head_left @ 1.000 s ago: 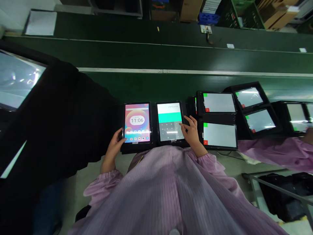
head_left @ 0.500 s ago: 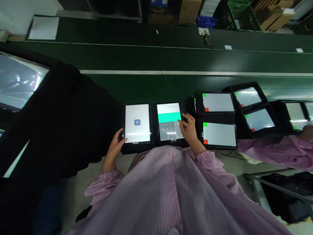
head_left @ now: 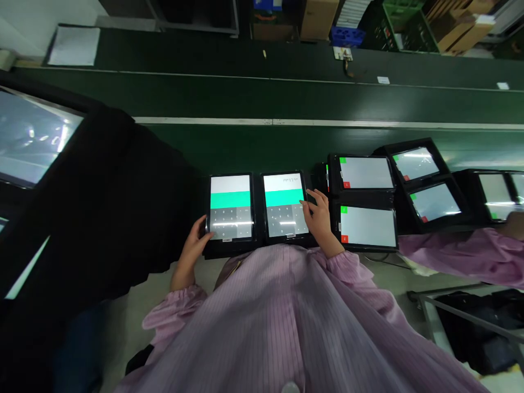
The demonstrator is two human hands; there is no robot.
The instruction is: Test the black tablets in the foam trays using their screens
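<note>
Two tablets lie side by side in front of me, both with a calculator on screen. At the lower left corner of the left tablet (head_left: pixel 230 200) is my left hand (head_left: pixel 193 243), thumb over the front edge and fingers along its side, gripping it. My right hand (head_left: pixel 318 218) hovers at the right edge of the second tablet (head_left: pixel 283 196), fingers apart and holding nothing. One fingertip is at the screen near the keypad's upper right; whether it touches, I cannot tell. Digits show at the top of that screen, too small to read.
Right of my hand lie an upper tablet (head_left: pixel 364 172) and a lower tablet (head_left: pixel 367 226), with green and red corner squares. More tablets (head_left: pixel 436 202) lie farther right, near another person's sleeve (head_left: pixel 466 251). Black cloth (head_left: pixel 151 191) covers the left side. Behind runs a green bench (head_left: pixel 229 98).
The left tablet's screen has gone from a calculator icon on white to the calculator keypad. The digits on the right one look different. Both hands have hardly moved.
</note>
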